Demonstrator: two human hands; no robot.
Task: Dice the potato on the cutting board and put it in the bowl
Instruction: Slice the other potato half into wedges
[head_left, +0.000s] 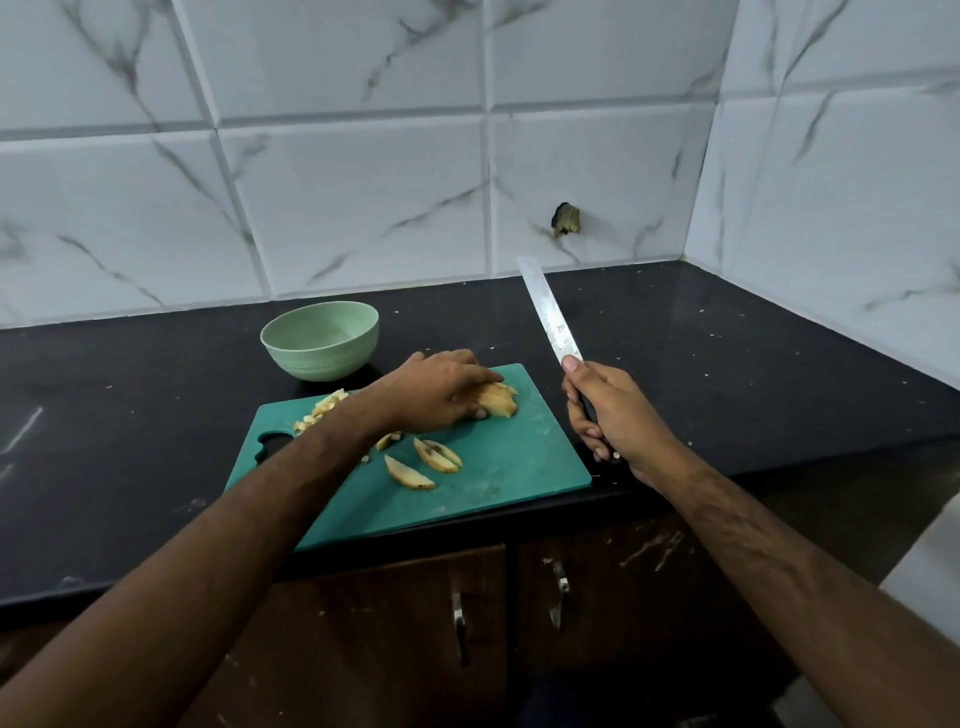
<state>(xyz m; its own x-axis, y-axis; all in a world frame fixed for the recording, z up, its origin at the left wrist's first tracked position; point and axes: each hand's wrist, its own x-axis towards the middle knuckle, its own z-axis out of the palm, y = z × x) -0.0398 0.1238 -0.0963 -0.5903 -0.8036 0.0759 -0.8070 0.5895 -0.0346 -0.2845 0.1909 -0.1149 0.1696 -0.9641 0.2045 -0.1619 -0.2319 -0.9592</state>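
Marble-patterned white tiles (363, 197) back a black countertop (727, 364), and a teal cutting board (519, 467) lies at its front edge above brown cabinet doors (415, 623) with metal handles. On the board's far end, the left hand (441, 395) rests palm down over a stack of potato slices (501, 399), fingers curled round the stack and the thumb tucked against its near side. Two loose potato wedges (423, 463) lie near the board's middle, just beside the left forearm. A small heap of potato dice (324, 408) sits at the board's far left edge. Behind the board, close to that heap, stands a pale green bowl (322, 338); nothing can be seen inside it. To the right of the board, the right hand (605, 410) holds a kitchen knife (550, 317) off the counter, fingers wrapped round the handle, thumb pressed on the blade's base, the blade pointing up and away toward the wall
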